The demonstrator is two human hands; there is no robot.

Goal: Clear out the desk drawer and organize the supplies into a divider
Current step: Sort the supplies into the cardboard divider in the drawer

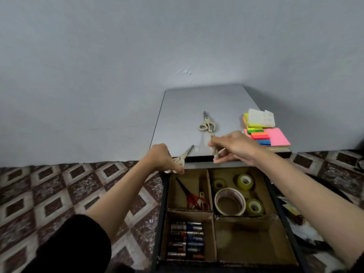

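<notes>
Over the cardboard divider (210, 191), the left hand (160, 159) grips beige scissors (184, 155) at the desk's (183, 107) near edge, while the right hand (238, 147), fingers curled, pinches a second pair (216, 154).

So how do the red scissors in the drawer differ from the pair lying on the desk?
The red scissors have red handles; the desk pair has beige ones. The red scissors lie in the divider's back-left compartment; the desk pair lies on the desk top. Both are closed, tips pointing away.
</notes>
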